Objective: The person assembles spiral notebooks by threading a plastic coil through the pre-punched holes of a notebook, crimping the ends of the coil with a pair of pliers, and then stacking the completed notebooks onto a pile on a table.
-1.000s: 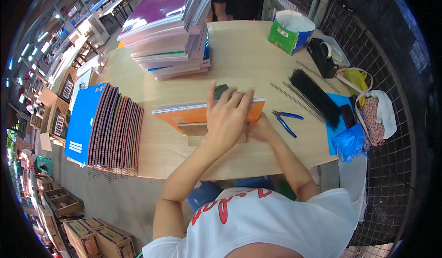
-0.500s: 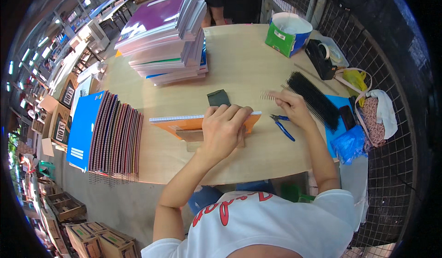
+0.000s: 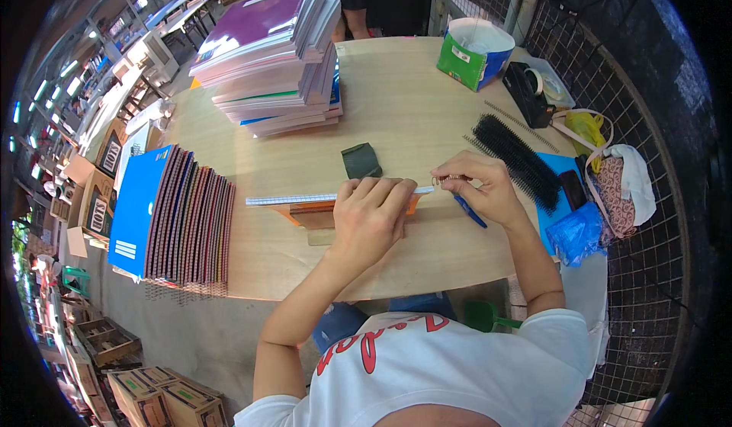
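My left hand (image 3: 371,213) is closed over the top edge of an orange-covered notebook (image 3: 282,200), which stands on edge against a brown block (image 3: 313,216) on the table. A row of punched holes seems to run along its upper edge. Pinched in the fingers of my right hand (image 3: 486,191) is a short metal spiral coil (image 3: 450,178), its end close to the notebook's right corner. Beneath that hand lie blue-handled pliers (image 3: 471,212), their jaws hidden by it. Beyond the notebook rests a dark green scrap (image 3: 361,162).
Spiral-bound notebooks (image 3: 141,210) stand in a row at the left. A tall pile of unbound books (image 3: 259,46) is at the far left. On the right are black spiral coils (image 3: 515,164), a tape dispenser (image 3: 528,95), a green-and-blue box (image 3: 461,65) and a blue plastic bag (image 3: 576,236).
My right hand has brought the coil left and slightly down, to the notebook's right corner, and now covers the pliers' jaws. The notebook has tipped a little; my left hand keeps hold of it.
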A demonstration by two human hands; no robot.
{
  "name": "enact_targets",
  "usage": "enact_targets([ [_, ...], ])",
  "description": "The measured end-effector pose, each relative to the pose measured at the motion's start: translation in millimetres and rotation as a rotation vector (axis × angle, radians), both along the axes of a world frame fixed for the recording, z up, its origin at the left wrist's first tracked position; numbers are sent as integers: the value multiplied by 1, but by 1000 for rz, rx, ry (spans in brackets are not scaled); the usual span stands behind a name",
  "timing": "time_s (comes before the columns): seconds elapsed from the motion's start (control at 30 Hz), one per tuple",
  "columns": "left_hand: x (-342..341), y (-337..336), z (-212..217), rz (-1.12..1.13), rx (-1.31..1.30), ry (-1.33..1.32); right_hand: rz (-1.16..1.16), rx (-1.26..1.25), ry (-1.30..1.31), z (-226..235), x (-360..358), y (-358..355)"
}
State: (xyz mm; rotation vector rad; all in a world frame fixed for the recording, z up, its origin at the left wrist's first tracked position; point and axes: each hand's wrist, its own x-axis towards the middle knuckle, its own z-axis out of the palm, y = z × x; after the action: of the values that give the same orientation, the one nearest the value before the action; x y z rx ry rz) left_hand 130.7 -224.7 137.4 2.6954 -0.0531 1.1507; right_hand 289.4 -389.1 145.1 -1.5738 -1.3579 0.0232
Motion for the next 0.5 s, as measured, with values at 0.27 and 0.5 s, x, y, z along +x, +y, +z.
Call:
enact_targets([
  [0.27, -1, 0, -1, 3, 7, -30, -29, 14, -134, 2, 1, 3],
  [0.5, -2, 1, 0, -12, 6, -21, 66, 47, -125, 0, 3, 4],
])
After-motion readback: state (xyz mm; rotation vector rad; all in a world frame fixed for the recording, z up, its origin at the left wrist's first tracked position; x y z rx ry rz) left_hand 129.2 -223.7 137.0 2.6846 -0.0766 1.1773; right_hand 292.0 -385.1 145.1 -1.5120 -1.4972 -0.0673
